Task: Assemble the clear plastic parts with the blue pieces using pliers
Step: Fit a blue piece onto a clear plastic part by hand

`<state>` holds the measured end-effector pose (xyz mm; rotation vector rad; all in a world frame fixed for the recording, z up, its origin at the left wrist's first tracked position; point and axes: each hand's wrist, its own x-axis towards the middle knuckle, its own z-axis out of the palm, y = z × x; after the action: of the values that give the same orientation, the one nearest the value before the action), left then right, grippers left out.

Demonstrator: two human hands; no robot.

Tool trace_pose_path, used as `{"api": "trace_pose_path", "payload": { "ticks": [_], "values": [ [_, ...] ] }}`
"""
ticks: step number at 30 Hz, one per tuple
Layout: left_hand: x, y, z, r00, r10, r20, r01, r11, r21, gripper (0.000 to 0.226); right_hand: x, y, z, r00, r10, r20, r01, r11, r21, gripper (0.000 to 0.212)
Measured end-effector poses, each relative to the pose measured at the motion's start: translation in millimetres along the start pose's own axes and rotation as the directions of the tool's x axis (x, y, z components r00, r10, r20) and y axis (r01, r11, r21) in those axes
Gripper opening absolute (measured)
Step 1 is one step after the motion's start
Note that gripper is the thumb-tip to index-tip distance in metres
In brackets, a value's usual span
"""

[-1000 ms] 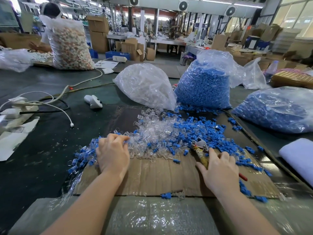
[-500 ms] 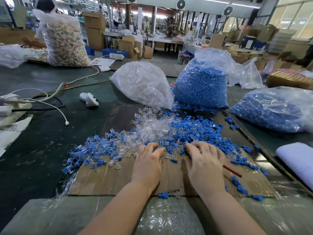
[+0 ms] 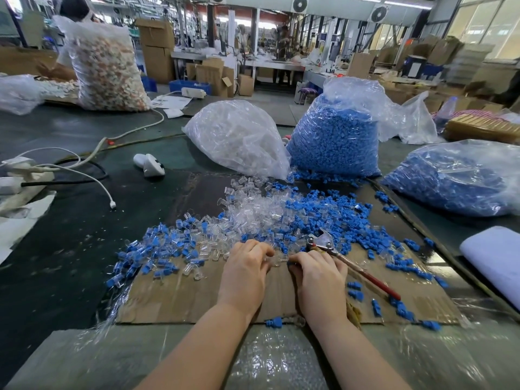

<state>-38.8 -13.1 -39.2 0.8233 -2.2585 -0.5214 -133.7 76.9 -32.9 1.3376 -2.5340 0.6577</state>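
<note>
Your hands meet at the near edge of the heap, bare cardboard sheet open toward you: your left hand pinches a clear plastic part, your right hand curls on a blue piece, pliers lying just beside its knuckles.

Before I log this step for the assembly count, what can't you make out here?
- Head view: what the left hand and right hand pinch; curled fingers hide it.
- Pliers: handle partly hidden under the right hand.
- Whether parts in the near pile are joined: too small.
</note>
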Motion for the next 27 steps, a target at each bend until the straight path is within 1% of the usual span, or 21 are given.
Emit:
{"api": "trace_pose_path", "payload": {
  "ticks": [4,8,12,17,27],
  "values": [
    [-1.6,0.2,-1.5,1.000,-0.006,-0.001,0.006,1.000,-0.004,0.032,-1.7,1.1,1.0,1.000,-0.003,-0.031,0.004,0.999,0.035,0.017],
    [-2.3,0.3,-1.0,0.999,-0.005,0.032,0.005,1.000,-0.002,0.036,-2.8,1.1,1.9,0.999,0.002,-0.053,0.000,0.999,0.043,0.018],
    [-2.2,0.7,-0.6,0.998,-0.011,0.061,0.011,1.000,0.003,0.037,-3.1,0.3,2.0,0.999,0.009,-0.041,-0.009,1.000,0.018,0.023],
    [-3.5,2.2,-2.2,0.998,-0.009,0.064,0.009,1.000,-0.005,0.036,-4.1,-0.1,1.4,0.999,0.016,-0.036,-0.016,1.000,-0.004,0.028],
    [-5.7,2.9,-4.9,0.999,-0.012,0.041,0.013,1.000,-0.016,0.036,-4.0,-0.8,0.8,1.000,0.011,-0.029,-0.013,0.999,-0.037,0.025]
  ]
}}
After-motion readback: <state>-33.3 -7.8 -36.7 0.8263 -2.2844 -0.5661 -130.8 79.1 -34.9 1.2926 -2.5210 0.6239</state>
